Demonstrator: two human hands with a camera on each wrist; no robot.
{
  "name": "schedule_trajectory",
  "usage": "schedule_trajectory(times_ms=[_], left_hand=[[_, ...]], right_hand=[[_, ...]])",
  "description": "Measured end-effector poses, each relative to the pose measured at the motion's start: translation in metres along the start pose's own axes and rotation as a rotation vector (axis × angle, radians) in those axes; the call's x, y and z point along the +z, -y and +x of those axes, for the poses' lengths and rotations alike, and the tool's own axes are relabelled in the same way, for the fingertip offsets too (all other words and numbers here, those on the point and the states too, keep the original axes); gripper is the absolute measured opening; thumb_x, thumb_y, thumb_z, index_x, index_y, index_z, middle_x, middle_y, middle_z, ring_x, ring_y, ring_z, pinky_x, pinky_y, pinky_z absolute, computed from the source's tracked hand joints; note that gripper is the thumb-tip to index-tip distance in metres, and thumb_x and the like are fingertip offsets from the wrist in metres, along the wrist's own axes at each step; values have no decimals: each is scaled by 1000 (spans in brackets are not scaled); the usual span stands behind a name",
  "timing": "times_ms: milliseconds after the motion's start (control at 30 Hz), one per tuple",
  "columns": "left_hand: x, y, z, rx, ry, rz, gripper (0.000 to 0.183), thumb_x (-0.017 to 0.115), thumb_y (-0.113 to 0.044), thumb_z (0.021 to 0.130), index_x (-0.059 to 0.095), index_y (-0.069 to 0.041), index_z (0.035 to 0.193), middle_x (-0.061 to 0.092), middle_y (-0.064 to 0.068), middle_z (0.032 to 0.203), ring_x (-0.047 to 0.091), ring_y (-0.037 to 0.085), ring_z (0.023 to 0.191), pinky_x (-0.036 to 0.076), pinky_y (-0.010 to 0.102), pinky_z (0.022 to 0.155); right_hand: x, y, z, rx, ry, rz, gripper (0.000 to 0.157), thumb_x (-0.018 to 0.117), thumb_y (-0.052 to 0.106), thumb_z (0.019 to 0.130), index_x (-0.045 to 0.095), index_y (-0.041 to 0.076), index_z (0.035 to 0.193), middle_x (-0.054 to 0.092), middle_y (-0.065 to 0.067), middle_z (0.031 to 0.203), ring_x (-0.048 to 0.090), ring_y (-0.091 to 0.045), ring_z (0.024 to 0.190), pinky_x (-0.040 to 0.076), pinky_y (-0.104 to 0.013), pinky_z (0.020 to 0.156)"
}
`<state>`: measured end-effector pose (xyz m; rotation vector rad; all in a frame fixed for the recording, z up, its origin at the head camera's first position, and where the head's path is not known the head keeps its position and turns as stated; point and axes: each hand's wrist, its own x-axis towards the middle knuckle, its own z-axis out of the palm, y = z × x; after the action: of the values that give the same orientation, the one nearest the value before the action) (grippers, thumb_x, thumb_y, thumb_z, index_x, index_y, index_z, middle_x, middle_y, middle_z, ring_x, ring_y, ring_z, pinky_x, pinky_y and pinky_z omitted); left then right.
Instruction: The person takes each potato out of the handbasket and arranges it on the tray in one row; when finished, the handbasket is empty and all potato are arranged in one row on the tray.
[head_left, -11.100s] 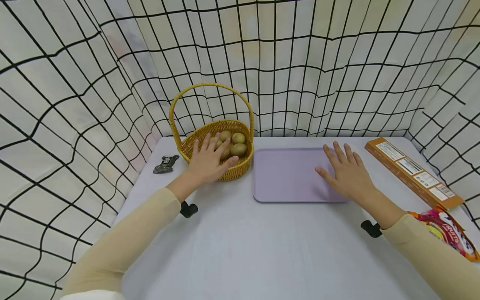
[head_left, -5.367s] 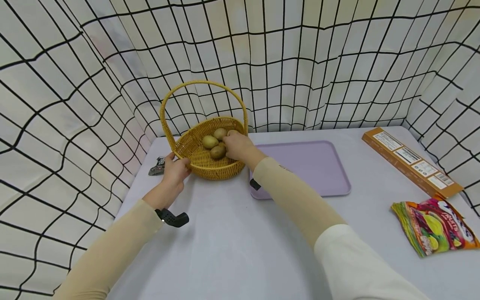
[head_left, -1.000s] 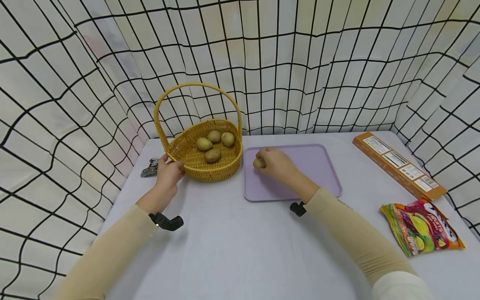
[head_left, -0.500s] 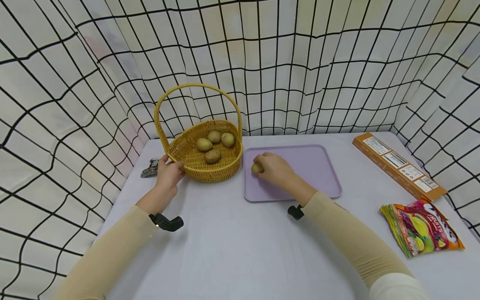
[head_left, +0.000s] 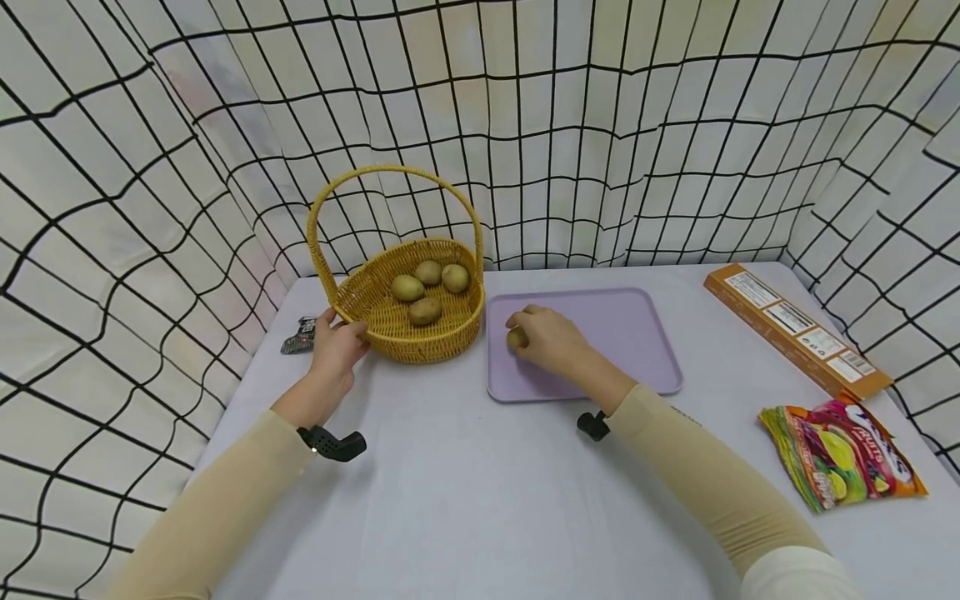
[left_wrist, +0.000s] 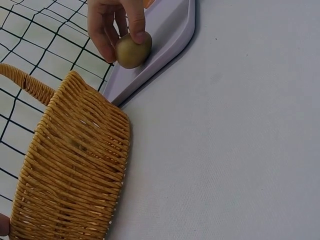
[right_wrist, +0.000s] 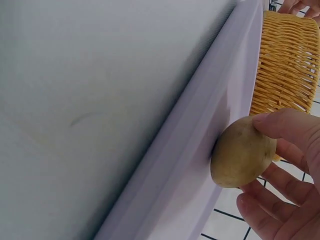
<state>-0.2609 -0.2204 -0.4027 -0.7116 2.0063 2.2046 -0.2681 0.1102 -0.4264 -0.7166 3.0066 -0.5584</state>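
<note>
My left hand point(head_left: 335, 354) grips the near left rim of a yellow wicker basket point(head_left: 427, 348) with a tall arched handle. Several potatoes point(head_left: 425, 312) lie inside it, apart from the rim I hold. Over the left part of a lilac tray point(head_left: 622, 333), my right hand point(head_left: 555, 340) pinches another potato point(right_wrist: 243, 152) between thumb and fingers. In the right wrist view that potato is low at the tray surface, seemingly touching it. The left wrist view shows the same potato point(left_wrist: 133, 51) under the fingertips, beyond the basket's side.
A small dark wrapped packet point(head_left: 301, 336) lies left of the basket. An orange-brown box point(head_left: 798, 329) rests to the right of the tray, with a colourful fruit-sweets bag point(head_left: 843, 454) nearer me. Black netting point(head_left: 547, 150) over white cloth encloses the table's back and sides.
Both hands first hovered open; later my left hand took the basket rim and my right reached inside. My right hand has since carried a potato to the tray, lowering slightly in the last second.
</note>
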Motion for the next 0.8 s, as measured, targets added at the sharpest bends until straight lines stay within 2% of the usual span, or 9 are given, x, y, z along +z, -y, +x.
schedule_trajectory(times_ms=[533, 800], left_hand=[[1, -1, 0, 6, 18, 1, 83, 47, -10, 107, -8, -27, 166, 11, 9, 173, 30, 21, 154, 37, 34, 122], [0, -1, -2, -1, 5, -1, 82, 47, -11, 107, -8, -26, 166, 11, 9, 173, 29, 21, 155, 37, 34, 122]], right_hand=[[-7, 4, 1, 7, 25, 7, 45, 81, 14, 86, 69, 11, 129, 68, -10, 130, 64, -29, 121, 53, -45, 105], [-11, 8, 5, -29, 2, 56, 39, 73, 14, 91, 69, 9, 130, 69, -13, 127, 66, -25, 107, 56, -43, 97]])
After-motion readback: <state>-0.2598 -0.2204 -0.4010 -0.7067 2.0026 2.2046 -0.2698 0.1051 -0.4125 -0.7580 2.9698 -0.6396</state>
